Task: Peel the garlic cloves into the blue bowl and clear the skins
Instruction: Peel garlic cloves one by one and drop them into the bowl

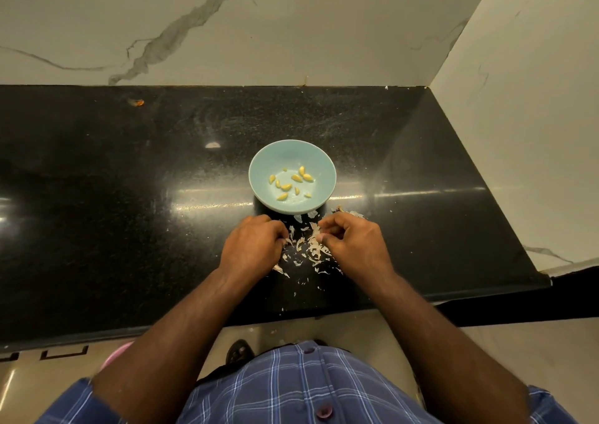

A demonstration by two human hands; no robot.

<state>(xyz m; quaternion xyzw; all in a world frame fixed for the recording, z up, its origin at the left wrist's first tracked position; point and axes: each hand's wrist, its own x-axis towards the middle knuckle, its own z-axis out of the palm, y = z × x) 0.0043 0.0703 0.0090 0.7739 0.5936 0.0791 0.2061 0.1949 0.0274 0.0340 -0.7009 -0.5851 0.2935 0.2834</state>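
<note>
A blue checked shirt [291,388] was seen nearest the camera, with both bare forearms stretched out over the black bench [129,229]. The left hand [252,245] was laid knuckles-up on the bench, its fingers [284,240] curled under at the edge of the garlic skins [312,248]; whether anything was pinched there could not be told. The right hand [351,245] was set just beside it, fingers [324,229] curled in and pressed against the thickest part of the pale heap. Loose flakes were scattered between and around the two hands. Just beyond the hands, the blue bowl [324,164] was stood upright on the bench, and about ten peeled yellow garlic cloves [293,182] were spread across its bottom. Behind it, a veined marble wall [259,27] was seen.
</note>
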